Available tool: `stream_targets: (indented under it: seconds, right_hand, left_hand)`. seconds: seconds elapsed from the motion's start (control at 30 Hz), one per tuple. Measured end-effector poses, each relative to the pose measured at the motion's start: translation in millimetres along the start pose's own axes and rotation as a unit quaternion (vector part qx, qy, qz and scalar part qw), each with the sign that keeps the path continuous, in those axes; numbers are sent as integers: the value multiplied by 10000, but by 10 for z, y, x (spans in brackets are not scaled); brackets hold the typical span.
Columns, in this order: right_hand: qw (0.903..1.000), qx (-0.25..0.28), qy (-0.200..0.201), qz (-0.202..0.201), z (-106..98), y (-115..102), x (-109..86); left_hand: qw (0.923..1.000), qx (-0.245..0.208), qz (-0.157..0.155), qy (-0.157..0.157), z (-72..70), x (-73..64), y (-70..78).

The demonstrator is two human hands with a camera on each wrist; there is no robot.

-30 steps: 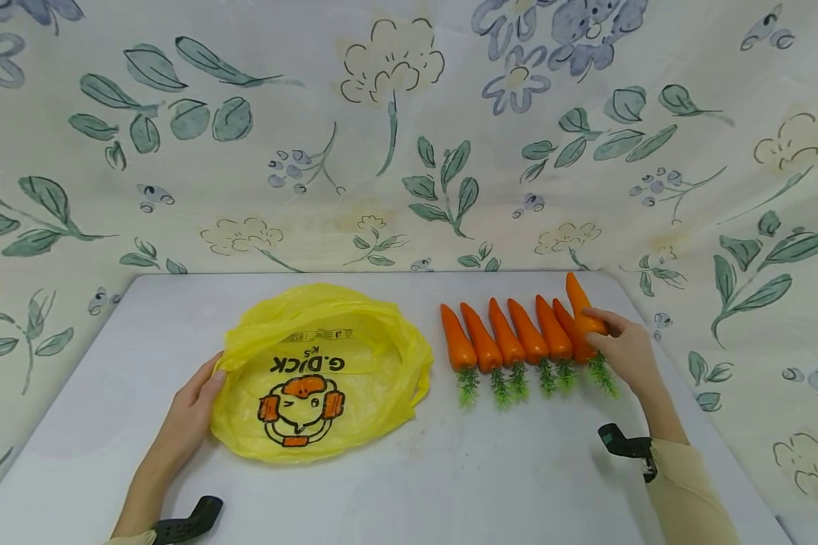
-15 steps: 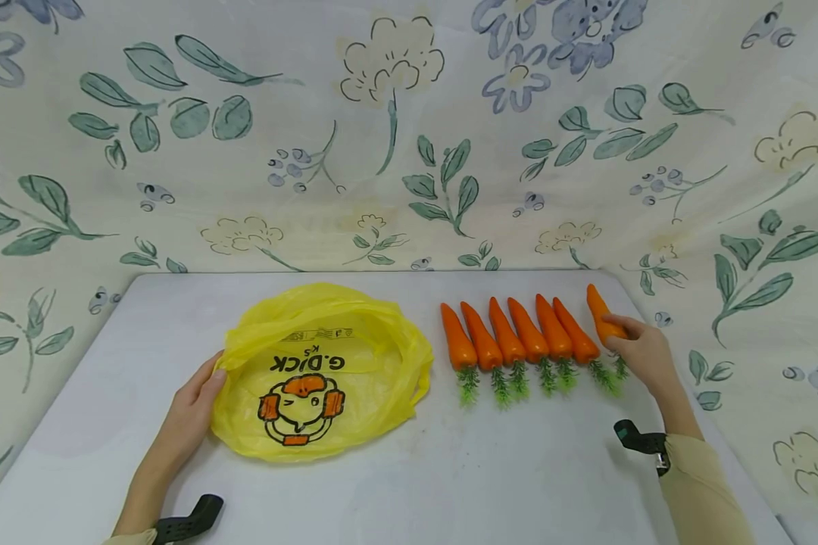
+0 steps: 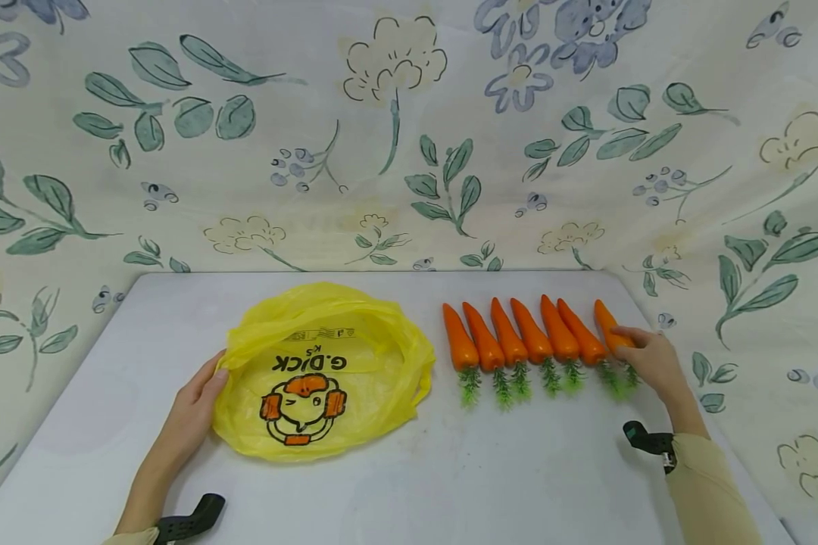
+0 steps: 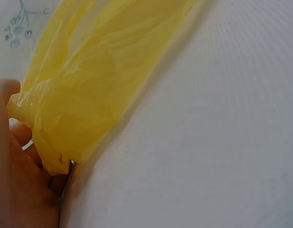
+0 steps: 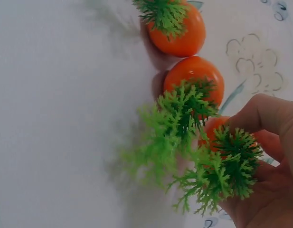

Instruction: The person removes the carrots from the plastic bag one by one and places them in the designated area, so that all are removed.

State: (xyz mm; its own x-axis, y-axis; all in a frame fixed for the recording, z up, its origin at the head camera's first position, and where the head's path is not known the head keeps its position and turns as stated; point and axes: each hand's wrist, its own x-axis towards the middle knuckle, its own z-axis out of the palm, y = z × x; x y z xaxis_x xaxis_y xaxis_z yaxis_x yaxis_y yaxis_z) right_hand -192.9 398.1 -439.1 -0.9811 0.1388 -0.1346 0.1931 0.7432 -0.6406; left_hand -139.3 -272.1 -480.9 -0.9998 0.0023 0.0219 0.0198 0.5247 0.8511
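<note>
A yellow plastic bag (image 3: 375, 405) with a cartoon face printed on it lies spread on the left of the table, its mouth gaping. My left hand (image 3: 187, 409) pinches the bag's left rim between thumb and fingers; the gathered film (image 4: 84, 109) shows in the left wrist view. On the right, several orange carrots with green leafy tops lie side by side, tips pointing away from me. My right hand (image 3: 654, 367) grips the carrot (image 3: 605, 318) at the right end of the row by its thick end. In the right wrist view, its leaves (image 5: 227, 166) partly cover that carrot.
The other carrots (image 3: 533, 333) stretch from the bag's right side to the held one. The white table (image 3: 450, 484) meets a flower-printed cloth (image 3: 354, 166) at its back edge. Each wrist wears a black camera mount (image 3: 647, 439).
My right hand has moved right and toward me with the carrot, from over its neighbour to the end of the row. My left hand and the bag have stayed put.
</note>
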Motion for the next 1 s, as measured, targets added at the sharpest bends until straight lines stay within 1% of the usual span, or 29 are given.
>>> stream_targets:
  seconds: [0.13,0.23,0.43,0.6,1.0]
  right_hand:
    - [9999,10,-153,-38,12,37,17]
    - [9996,121,-225,-106,45,32,16]
    - [9981,271,-376,-399,135,3,23]
    - [9971,297,-383,-579,177,-5,22]
    - [9969,247,-444,-602,188,35,28]
  left_hand:
    - [10000,-47,-4,-6,-6,-2,6]
    - [10000,-37,2,0,-12,-6,5]
    - [10000,-18,18,27,-18,-14,-11]
    - [10000,-11,34,27,-16,-17,-16]
    - [10000,-45,32,11,-2,-3,-4]
